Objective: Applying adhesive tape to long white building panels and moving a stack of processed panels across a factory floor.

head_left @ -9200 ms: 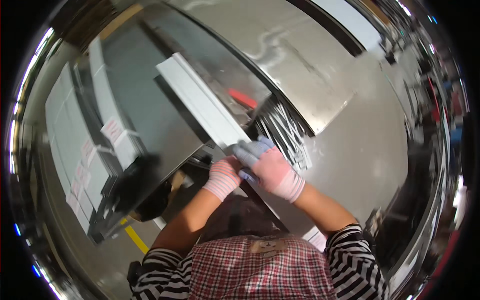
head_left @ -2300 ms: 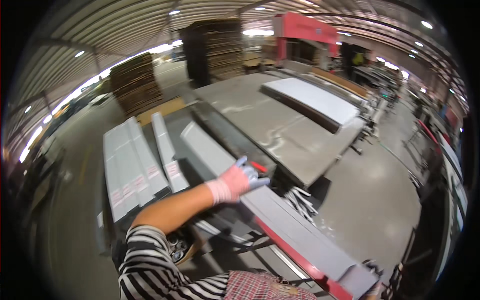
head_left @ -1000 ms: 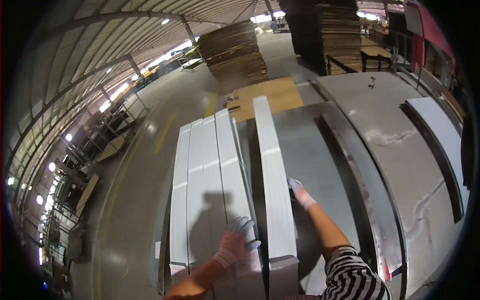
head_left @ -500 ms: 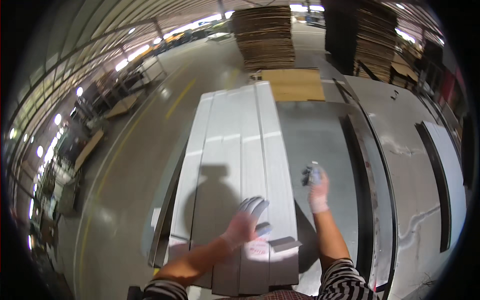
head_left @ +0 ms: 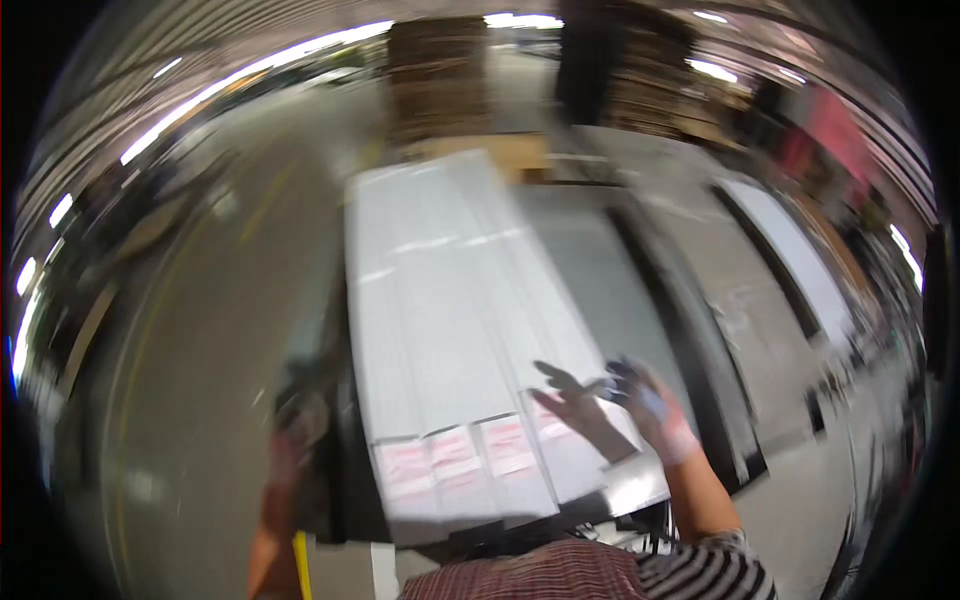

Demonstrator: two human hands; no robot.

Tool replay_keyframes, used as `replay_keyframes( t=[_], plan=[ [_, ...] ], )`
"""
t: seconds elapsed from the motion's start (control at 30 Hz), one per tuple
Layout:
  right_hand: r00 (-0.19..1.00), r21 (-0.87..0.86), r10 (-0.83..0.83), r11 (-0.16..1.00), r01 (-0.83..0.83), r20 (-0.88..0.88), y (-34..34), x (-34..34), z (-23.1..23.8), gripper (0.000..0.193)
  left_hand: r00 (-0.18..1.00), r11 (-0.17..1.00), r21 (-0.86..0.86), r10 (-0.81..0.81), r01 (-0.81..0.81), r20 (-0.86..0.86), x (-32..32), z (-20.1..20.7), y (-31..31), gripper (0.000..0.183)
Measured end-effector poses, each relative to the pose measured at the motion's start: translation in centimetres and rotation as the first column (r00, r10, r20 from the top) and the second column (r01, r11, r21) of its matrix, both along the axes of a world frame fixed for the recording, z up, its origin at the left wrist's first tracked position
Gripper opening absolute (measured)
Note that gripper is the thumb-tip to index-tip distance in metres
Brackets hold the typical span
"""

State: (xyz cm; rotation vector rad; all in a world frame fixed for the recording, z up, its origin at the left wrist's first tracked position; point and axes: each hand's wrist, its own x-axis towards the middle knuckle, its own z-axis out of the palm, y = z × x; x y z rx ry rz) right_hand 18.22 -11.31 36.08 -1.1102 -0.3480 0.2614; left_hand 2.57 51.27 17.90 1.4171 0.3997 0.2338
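Note:
Long white panels lie side by side in front of me, with red-and-white printed labels at their near ends. At their right edge, near the front, is my right hand in a pale glove with grey-blue fingers. Its fingers look apart and I see nothing in them; its shadow falls on the panels. My left hand hangs left of the panels, beside the dark edge of their support. Motion smears it, so its fingers and anything in them cannot be made out.
A grey surface lies right of the panels, bordered by a dark rail. Farther right, a pale panel rests on a grey surface. Tall stacks of brown cardboard stand beyond. Left runs a floor with yellow lines.
My view has swung to the right. My left hand has left the panels for their left side. My right hand has come to their right edge. The near ends now show several labels.

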Motion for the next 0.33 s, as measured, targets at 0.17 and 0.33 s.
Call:
replay_keyframes(
  t=[0.17,0.33],
  plan=[
    [0.965,-0.372,-0.240,0.909,0.186,-0.102,-3.2,1.3,-8.9,0.063,0.929,0.988,0.095,-0.080,0.122,-0.361,-16.1,-6.9,13.5,0.061],
    [0.918,-0.468,-0.242,0.881,0.071,-0.315,-7.6,5.9,-10.4,0.067,0.858,0.947,0.126,-0.204,0.295,-0.472,0.7,-2.9,-3.5,0.060]
  ],
)
